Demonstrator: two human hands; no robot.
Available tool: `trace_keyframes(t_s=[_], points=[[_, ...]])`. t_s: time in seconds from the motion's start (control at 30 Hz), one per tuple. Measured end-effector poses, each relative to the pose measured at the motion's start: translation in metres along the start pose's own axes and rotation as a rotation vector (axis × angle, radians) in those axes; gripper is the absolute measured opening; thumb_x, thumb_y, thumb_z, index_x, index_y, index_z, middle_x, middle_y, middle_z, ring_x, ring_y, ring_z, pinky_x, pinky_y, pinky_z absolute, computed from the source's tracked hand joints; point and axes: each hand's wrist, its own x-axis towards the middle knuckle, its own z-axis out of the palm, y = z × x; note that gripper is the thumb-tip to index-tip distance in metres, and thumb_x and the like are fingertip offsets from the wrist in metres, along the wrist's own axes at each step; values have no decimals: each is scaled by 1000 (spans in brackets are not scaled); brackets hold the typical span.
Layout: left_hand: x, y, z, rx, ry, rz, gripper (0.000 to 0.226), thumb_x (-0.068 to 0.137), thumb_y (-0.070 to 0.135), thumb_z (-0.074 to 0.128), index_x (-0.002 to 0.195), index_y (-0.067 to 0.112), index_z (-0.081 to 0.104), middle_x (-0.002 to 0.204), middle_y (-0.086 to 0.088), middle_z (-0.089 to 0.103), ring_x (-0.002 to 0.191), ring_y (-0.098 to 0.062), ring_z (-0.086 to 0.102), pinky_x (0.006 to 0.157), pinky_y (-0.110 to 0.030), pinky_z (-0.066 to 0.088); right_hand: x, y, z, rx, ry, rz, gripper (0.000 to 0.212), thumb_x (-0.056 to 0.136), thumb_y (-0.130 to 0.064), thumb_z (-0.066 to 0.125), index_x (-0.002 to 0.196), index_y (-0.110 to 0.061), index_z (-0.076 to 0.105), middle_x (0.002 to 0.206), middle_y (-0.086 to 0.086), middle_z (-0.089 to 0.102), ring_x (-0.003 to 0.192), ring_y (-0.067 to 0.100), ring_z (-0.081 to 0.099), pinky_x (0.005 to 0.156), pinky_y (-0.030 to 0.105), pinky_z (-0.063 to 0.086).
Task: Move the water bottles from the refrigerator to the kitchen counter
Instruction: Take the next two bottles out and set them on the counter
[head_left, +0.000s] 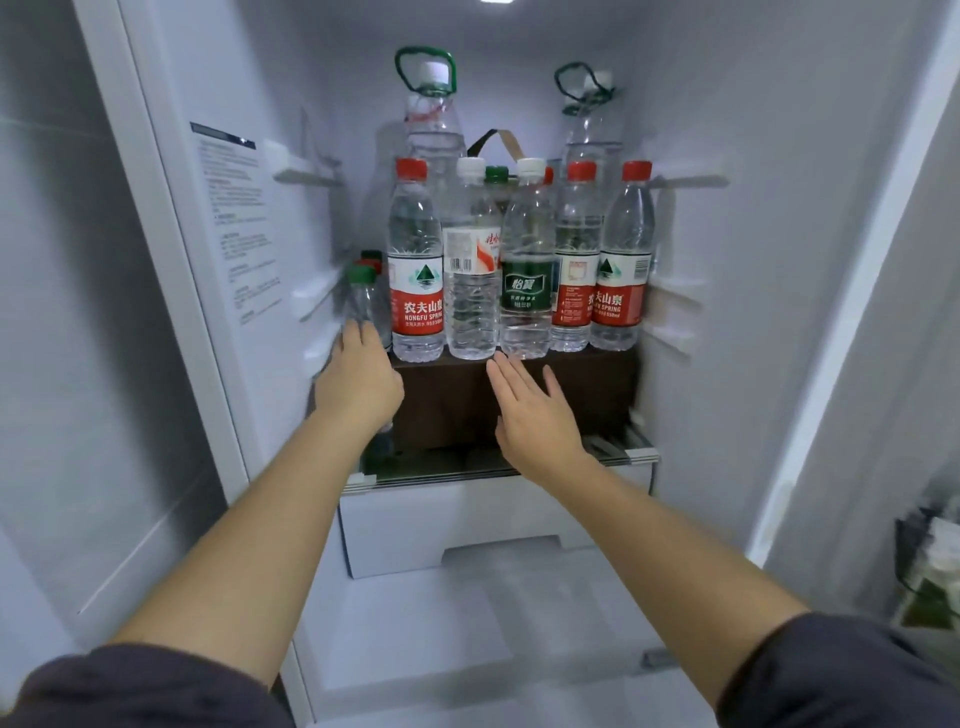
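Several water bottles stand in a row on a dark brown box (467, 400) inside the open refrigerator: a red-labelled bottle (416, 270), a clear white-capped bottle (471, 270), a green-labelled bottle (527, 270) and two more red-labelled bottles (621, 265). A small green-capped bottle (363, 296) stands lower at the left. My left hand (361, 379) reaches up to that small bottle, its fingertips at the bottle's base; whether it grips is hidden. My right hand (535, 410) is flat with straight fingers, just below the green-labelled bottle, holding nothing.
Two large jugs with green handles (434, 114) (587, 119) stand at the back. A glass shelf (498, 467) lies under the box, with a white drawer (467, 525) below. The refrigerator walls close in left and right. A door bin with items (930, 571) is at the right.
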Motion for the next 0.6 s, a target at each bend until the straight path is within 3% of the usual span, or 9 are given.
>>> trace_keyframes(t_s=[0.2,0.3,0.4,0.6], points=[[50,22,-20,-146,136,49,78,91,2,56,154,6,11,163,-12,5,147,-33,17,117,-47,25,4,4,-8,2,-26,-39,72,97,-23,46,157,-12,8,166,3,7,152,17,5,121,42,13],[82,26,-32,-35,123,101,61,90,1,55,145,-1,30,154,-22,25,140,-38,29,115,-48,30,6,7,-11,-10,-40,-61,72,97,-24,46,157,-12,8,165,3,7,152,18,6,120,41,18],[101,25,-38,86,-13,103,47,91,2,51,137,-6,42,139,-28,42,128,-41,42,109,-47,37,7,7,-10,-14,-41,-68,73,97,-25,45,157,-11,7,166,4,5,152,18,5,119,41,20],[100,22,-33,134,8,71,45,90,-4,52,134,-5,44,134,-25,41,119,-44,51,99,-50,44,5,6,-6,-4,-38,-70,75,96,-24,46,157,-11,4,166,4,2,152,19,1,120,43,22]])
